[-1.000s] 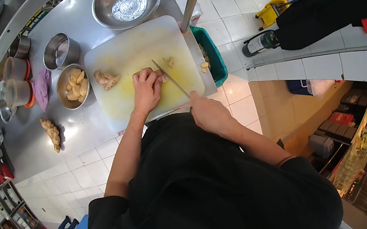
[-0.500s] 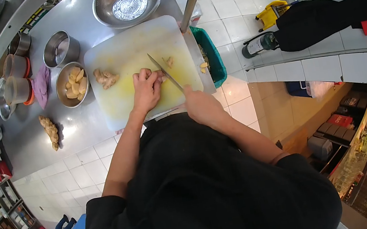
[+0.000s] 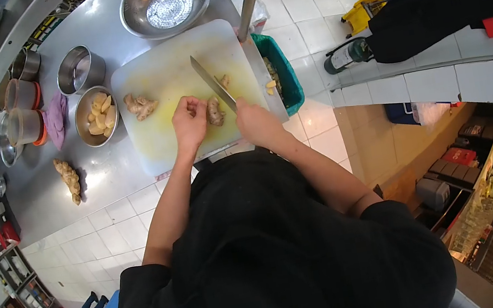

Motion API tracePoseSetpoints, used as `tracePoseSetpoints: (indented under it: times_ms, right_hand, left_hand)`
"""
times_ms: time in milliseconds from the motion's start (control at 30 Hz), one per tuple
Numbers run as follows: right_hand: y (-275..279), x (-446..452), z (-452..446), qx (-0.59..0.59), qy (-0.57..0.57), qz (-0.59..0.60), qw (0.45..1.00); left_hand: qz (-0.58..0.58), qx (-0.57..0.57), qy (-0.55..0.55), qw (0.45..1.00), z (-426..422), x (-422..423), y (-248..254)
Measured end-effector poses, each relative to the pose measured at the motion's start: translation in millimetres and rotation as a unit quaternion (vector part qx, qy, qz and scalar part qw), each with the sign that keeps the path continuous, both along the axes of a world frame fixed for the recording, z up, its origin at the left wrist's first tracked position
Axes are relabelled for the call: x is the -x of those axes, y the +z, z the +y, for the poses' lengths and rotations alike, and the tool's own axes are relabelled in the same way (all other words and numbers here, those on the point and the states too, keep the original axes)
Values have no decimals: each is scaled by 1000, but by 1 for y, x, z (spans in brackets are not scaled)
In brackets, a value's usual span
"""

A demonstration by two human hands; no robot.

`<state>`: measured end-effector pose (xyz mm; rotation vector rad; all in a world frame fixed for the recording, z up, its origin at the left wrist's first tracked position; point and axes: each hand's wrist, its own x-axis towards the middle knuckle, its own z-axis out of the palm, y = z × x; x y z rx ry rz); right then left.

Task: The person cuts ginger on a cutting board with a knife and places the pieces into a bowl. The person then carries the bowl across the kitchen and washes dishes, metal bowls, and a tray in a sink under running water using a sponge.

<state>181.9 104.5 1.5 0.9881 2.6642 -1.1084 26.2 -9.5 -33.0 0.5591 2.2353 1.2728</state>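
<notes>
My right hand point(image 3: 260, 124) grips the handle of a knife point(image 3: 212, 83), its blade pointing up and left over the white cutting board point(image 3: 166, 64). Just left of the blade, a piece of unpeeled ginger point(image 3: 215, 112) lies on the board. Beside that piece is my left hand point(image 3: 191, 124), fingers curled together; whether something small is inside them is hidden. A knobbly ginger root point(image 3: 140, 106) rests on the board's left part, and small scraps point(image 3: 224, 81) lie right of the blade.
Left of the board stands a steel bowl point(image 3: 87, 134) of peeled pieces, with another ginger root point(image 3: 68, 181) nearby. A steel pot point(image 3: 80, 69), a purple cloth point(image 3: 57, 120) and a large metal bowl point(image 3: 131, 16) share the counter. A green bin point(image 3: 289, 75) sits at the right edge.
My left hand has drawn back left from the ginger piece, which now shows fully on the board. The knife in my right hand has shifted slightly left, with its broad side more visible.
</notes>
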Motion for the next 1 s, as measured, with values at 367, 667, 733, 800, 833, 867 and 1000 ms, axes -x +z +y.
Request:
tracePoseSetpoints:
  times_ms: [367, 667, 733, 800, 833, 867, 1000]
  right_hand:
    - [12, 2, -1, -1, 13, -24, 1000]
    - [78, -30, -17, 41, 38, -80, 995]
    - [87, -38, -20, 41, 45, -95, 994]
    - [90, -45, -24, 42, 50, -110, 992]
    - [91, -48, -26, 38, 52, -108, 992]
    - [91, -51, -28, 33, 54, -105, 992]
    - [98, -57, -31, 45, 66, -122, 989]
  left_hand:
    - [192, -97, -267, 940, -19, 7, -5]
    - [201, -69, -233, 949, -21, -1, -4]
    - [212, -77, -249, 942, -18, 5, -1]
    - [211, -62, -280, 934, -16, 7, 1]
    - [210, -62, -280, 935, -16, 6, 1]
    - [211, -66, -278, 935, -15, 5, 2]
    - [206, -74, -272, 937, -14, 3, 1]
